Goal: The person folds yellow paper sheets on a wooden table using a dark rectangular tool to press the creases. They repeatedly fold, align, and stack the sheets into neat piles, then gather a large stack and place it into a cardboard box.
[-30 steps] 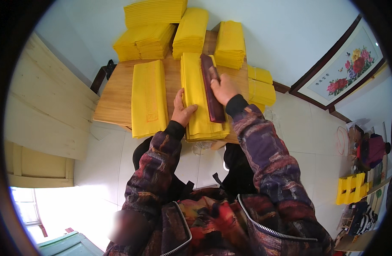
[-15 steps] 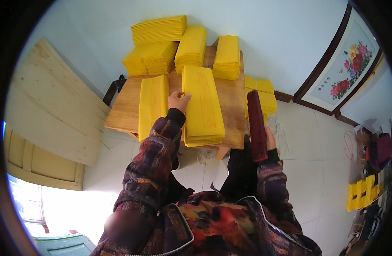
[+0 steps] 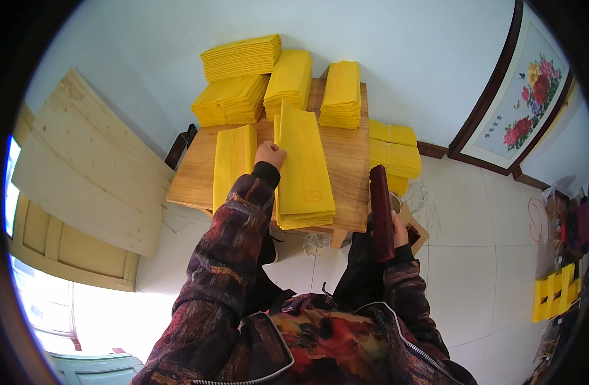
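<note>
A stack of folded yellow paper (image 3: 305, 173) lies on the wooden table, with faint red printed marks on its top piece. At the left edge of that stack, my left hand (image 3: 270, 154) pinches the top piece, and its left side is raised and tilted. To the left, a second, lower yellow stack (image 3: 234, 157) lies partly behind my left sleeve. My right hand (image 3: 401, 229) grips a long dark red block (image 3: 382, 215) beside the table's right edge. The block stands nearly upright, apart from the paper; most of the fingers are hidden behind it.
Several thicker yellow stacks (image 3: 288, 77) stand at the back of the wooden table (image 3: 345, 163). Tied yellow bundles (image 3: 397, 154) are piled past its right side. An open cardboard box (image 3: 415, 224) sits on the floor near my right hand. A large wooden board (image 3: 89, 167) leans at left.
My left hand has raised the left edge of the top yellow paper. My right hand and the dark red block sit lower in the picture, and the cardboard box shows. The whole view has shifted slightly.
</note>
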Demonstrator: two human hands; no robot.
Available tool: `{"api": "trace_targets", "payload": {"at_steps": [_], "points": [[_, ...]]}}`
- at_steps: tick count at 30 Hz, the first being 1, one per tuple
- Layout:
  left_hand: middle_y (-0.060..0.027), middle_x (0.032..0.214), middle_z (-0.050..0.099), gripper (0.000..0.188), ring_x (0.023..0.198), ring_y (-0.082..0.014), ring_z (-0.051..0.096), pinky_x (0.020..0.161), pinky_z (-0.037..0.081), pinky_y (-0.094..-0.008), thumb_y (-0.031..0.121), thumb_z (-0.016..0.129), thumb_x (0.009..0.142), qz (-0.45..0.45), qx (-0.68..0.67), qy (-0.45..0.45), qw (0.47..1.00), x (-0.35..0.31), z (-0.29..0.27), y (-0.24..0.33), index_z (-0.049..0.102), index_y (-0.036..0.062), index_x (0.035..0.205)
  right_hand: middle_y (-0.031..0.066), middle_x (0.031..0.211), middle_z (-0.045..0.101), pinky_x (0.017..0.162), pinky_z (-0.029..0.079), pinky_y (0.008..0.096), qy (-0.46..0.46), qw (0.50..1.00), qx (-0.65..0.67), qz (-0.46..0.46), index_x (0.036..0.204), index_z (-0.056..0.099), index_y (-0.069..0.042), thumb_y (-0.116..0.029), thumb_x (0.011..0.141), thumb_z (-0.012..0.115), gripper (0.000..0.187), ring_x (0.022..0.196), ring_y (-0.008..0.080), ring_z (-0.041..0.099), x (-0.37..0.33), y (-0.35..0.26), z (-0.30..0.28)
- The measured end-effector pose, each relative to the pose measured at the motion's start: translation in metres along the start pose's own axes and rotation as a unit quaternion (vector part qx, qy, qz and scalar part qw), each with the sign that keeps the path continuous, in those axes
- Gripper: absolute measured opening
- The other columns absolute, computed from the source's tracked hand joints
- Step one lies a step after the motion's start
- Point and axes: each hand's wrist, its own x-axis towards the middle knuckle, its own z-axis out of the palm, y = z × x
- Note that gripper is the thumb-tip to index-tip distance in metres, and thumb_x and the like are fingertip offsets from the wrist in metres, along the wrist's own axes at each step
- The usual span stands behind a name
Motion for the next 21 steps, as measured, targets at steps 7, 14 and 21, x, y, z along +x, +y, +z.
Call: {"api": "trace_targets", "payload": {"at_steps": [7,14,21], "points": [[-0.0056,0.066,0.051,0.014,0.055,-0.0164,0.049,0.048,0.041,-0.0296,0.012,0.059,0.074,-0.022,-0.099,0.001,0.995,0.003,-0.022,-0.015,0.049,0.0017,0.074,0.0074,0.089,0.058,0.061,0.051,0.0332,0.003,0.999,-0.039,-0.005,0.111,0.049,-0.007,-0.030,0.093,0.039,0.032,0.073,0.0183,0.058,0.001,0.003,-0.010],[-0.0058,0.069,0.053,0.007,0.057,-0.0151,0.054,0.049,0.045,-0.0283,0.006,0.055,0.078,-0.093,-0.299,-0.029,0.949,-0.005,-0.081,-0.056,0.049,0.0033,0.080,0.0042,0.095,0.059,0.063,0.052,0.0362,0.001,0.998,-0.002,0.056,0.112,0.052,-0.012,-0.040,0.090,0.041,0.037,0.080,0.0182,0.058,-0.012,-0.012,0.006],[-0.0019,0.069,0.051,0.005,0.060,-0.0132,0.050,0.052,0.042,-0.0260,0.005,0.056,0.075,-0.064,-0.329,-0.033,0.941,0.003,-0.138,-0.120,0.052,0.0043,0.077,0.0024,0.098,0.056,0.065,0.049,0.0262,0.054,0.994,-0.083,0.035,0.118,0.051,-0.010,-0.003,0.075,0.063,0.045,0.082,0.0121,0.054,-0.022,-0.024,0.028]]}}
